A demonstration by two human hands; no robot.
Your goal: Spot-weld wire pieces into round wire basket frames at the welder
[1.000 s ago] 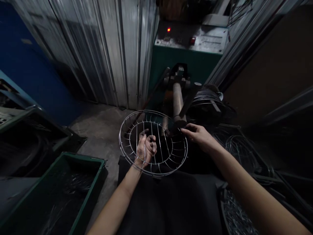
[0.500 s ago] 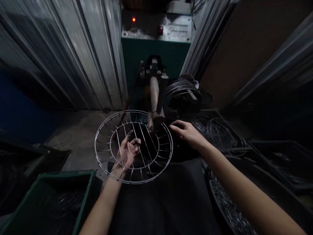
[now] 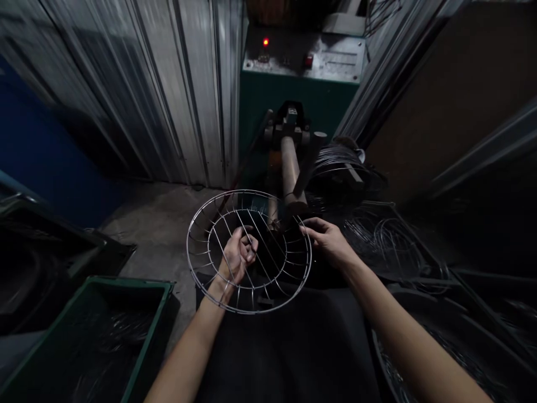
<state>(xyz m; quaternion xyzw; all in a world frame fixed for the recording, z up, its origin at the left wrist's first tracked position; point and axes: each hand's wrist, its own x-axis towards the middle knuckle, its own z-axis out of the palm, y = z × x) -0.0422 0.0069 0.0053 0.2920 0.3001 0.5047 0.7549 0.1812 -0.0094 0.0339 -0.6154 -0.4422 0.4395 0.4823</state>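
A round wire basket [image 3: 209, 248], with a double outer rim, short spokes and parallel bars across its inner ring, hangs tilted before the welding machine's arms. My left hand [image 3: 239, 254] is beneath it, seen through the bars, fingers curled inward; what they hold, if anything, is unclear. At the basket's right rim, my right hand [image 3: 327, 238] has its thumb and forefinger closed on the wire. Just above the basket's far right side is the thick upper arm [image 3: 290, 168] of the machine. A thinner lower arm [image 3: 272, 210] reaches down behind the rim; its tip is dark.
A green crate [image 3: 157, 330] with dark glinting contents stands at lower left. Wire coils [image 3: 339, 157] and loose wire rings [image 3: 390, 240] lie to the right. A tub [image 3: 380, 347] of metal pieces sits lower right. The machine panel [image 3: 327, 59] shows a red light.
The view has swung left, so the scene sits further right. My right fingers have come from just beside the rim onto it. My left hand stays curled under the basket.
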